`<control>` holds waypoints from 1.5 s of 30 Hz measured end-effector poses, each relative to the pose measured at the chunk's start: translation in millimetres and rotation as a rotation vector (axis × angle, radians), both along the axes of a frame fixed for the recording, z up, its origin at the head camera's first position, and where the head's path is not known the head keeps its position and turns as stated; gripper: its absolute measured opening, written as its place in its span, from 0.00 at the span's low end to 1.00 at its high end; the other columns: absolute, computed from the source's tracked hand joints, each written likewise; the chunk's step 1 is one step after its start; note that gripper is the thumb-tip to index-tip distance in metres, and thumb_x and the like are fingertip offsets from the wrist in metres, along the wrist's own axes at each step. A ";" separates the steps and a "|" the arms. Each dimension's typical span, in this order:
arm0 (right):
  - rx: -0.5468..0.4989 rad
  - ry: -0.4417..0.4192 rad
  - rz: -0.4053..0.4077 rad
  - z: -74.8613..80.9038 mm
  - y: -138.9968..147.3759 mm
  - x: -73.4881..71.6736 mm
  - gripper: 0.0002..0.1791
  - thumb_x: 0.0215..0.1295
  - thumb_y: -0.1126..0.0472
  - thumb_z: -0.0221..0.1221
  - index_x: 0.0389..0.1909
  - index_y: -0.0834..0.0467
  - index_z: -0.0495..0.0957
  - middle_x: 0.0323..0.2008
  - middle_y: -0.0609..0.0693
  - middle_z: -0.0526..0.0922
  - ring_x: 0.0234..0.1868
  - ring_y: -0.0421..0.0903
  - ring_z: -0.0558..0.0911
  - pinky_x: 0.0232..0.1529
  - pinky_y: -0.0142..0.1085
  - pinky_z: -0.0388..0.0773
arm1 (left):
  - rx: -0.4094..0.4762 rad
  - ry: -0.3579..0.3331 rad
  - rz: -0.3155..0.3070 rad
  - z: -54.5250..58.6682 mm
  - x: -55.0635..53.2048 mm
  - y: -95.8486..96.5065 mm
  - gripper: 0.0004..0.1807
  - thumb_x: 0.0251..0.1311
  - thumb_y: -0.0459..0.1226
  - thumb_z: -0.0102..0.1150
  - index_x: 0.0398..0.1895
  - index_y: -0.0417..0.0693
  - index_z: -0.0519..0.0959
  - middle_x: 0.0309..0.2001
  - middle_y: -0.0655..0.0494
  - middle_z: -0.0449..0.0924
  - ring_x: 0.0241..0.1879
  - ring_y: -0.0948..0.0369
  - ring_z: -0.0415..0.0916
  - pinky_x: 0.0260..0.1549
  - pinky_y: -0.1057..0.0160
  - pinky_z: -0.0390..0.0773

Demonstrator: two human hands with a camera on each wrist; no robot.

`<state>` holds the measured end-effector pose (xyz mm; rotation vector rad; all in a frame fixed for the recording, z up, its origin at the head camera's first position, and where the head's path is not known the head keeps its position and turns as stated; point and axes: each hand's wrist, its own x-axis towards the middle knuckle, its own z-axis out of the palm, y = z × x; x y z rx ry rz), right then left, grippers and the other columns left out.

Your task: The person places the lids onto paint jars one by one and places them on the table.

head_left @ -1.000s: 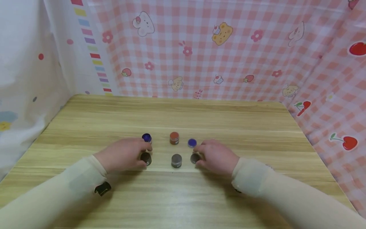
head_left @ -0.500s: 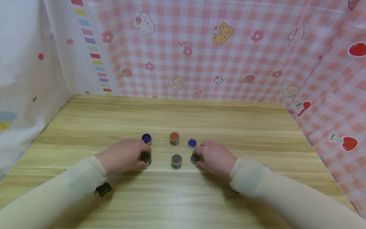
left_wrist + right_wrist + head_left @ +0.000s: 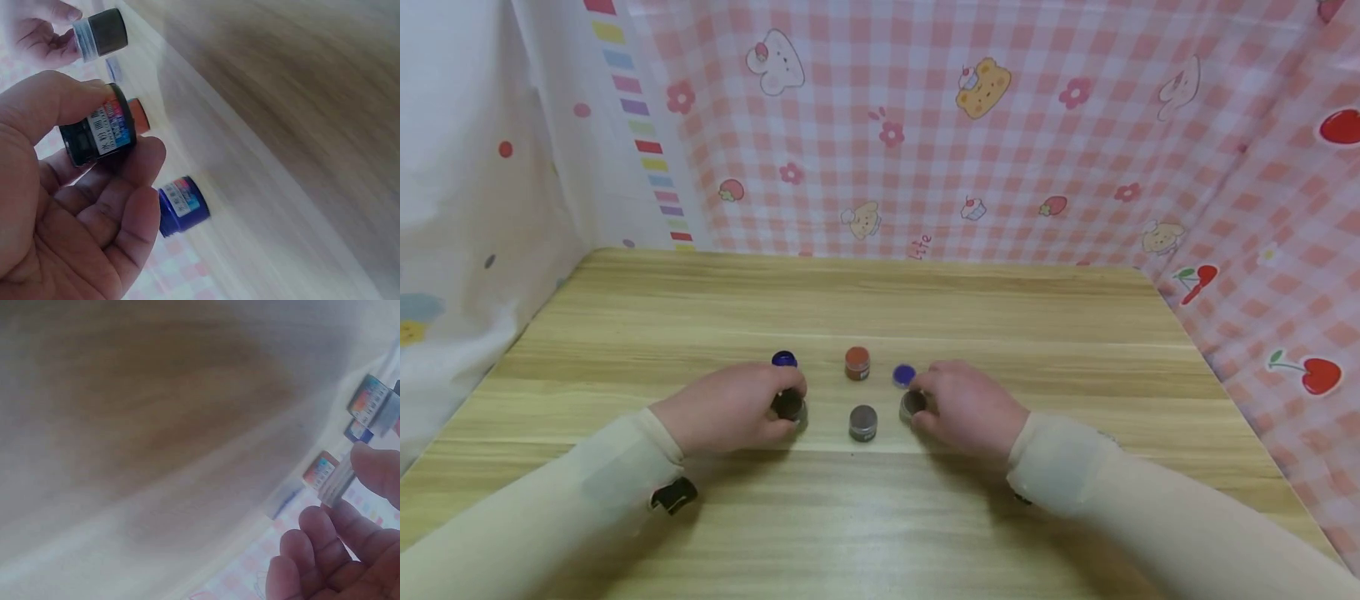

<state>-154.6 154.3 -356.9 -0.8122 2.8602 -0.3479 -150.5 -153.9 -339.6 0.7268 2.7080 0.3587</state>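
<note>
My left hand (image 3: 733, 408) grips a small dark paint jar (image 3: 100, 132) between thumb and fingers; its printed label faces the left wrist camera. Just behind that hand stands a blue paint jar (image 3: 784, 359) without its lid, partly covered in the head view. Over on the right, my right hand (image 3: 966, 410) pinches a dark round jar lid (image 3: 913, 406), whose ridged rim shows edge-on in the right wrist view. A flat blue lid (image 3: 904, 376) lies just beyond those fingertips. A capped grey-brown jar (image 3: 862, 423) stands between the two hands.
A capped orange jar (image 3: 857, 363) stands behind the grey-brown one. All of this is on a wood-grain table (image 3: 880, 300). A pink checked cloth (image 3: 887, 167) hangs along the back and right, and a white cloth (image 3: 467, 208) hangs on the left.
The left hand's fingers have closed round the dark jar and moved it slightly right. The right hand's fingers have shifted on the dark lid, which now sits slightly further back.
</note>
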 end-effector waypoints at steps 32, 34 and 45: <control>-0.354 0.065 0.107 25.1 -19.0 20.4 0.12 0.69 0.57 0.69 0.50 0.54 0.84 0.45 0.44 0.88 0.48 0.48 0.86 0.53 0.42 0.83 | 0.266 0.087 -0.125 6.8 -0.8 51.2 0.10 0.63 0.39 0.72 0.44 0.52 0.81 0.38 0.65 0.82 0.38 0.65 0.78 0.43 0.64 0.79; -0.357 0.066 0.102 25.4 -19.6 21.5 0.12 0.69 0.56 0.69 0.50 0.54 0.84 0.45 0.44 0.88 0.48 0.48 0.86 0.53 0.42 0.83 | 0.265 0.085 -0.127 7.6 -0.4 54.0 0.11 0.63 0.40 0.73 0.45 0.52 0.82 0.39 0.64 0.82 0.38 0.67 0.77 0.43 0.64 0.79; -0.413 0.050 0.105 23.7 -20.3 24.9 0.12 0.69 0.57 0.69 0.50 0.55 0.83 0.46 0.46 0.87 0.48 0.48 0.85 0.52 0.44 0.83 | 0.285 0.066 -0.121 7.0 -0.3 61.2 0.13 0.63 0.42 0.74 0.47 0.53 0.82 0.40 0.65 0.82 0.39 0.66 0.78 0.43 0.65 0.81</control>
